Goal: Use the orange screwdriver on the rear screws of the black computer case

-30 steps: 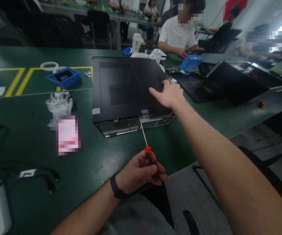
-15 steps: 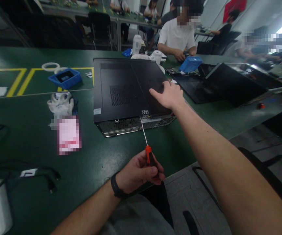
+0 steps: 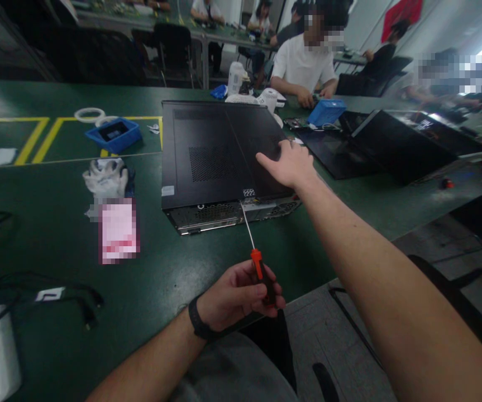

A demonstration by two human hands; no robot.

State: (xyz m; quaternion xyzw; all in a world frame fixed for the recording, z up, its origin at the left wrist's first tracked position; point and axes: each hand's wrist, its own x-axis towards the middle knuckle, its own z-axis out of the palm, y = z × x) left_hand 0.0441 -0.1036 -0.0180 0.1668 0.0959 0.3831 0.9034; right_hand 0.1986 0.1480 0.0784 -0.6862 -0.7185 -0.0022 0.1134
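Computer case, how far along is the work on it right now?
Done: nothing looks removed; the side panel covers the computer case. In hand: the left hand grips the screwdriver, its tip at the case's rear edge, while the right hand rests flat on the panel. Left: the panel is not yet off.

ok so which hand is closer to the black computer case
Right. The right hand lies flat on top of the computer case. The left hand is clear of it, gripping a screwdriver whose tip reaches the near face.
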